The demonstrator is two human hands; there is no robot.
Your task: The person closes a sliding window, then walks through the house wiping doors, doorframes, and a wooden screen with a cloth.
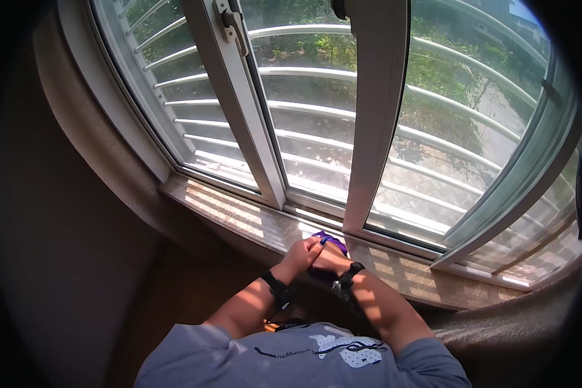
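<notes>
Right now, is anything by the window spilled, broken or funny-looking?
Nothing looks spilled or broken. The long white bars outside look bent, though that may just be the camera's wide view. The crumpled purple cloth-like bundle at the left hand and right hand seems fine.

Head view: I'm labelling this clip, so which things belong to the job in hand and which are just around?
Seemingly part of the job:
- purple item, probably cloth, at the meeting hands
- left hand and right hand
- perhaps the windowsill beside them

Apparently just around:
- window handle
- white bars outside
- black wristband on the right wrist
</notes>
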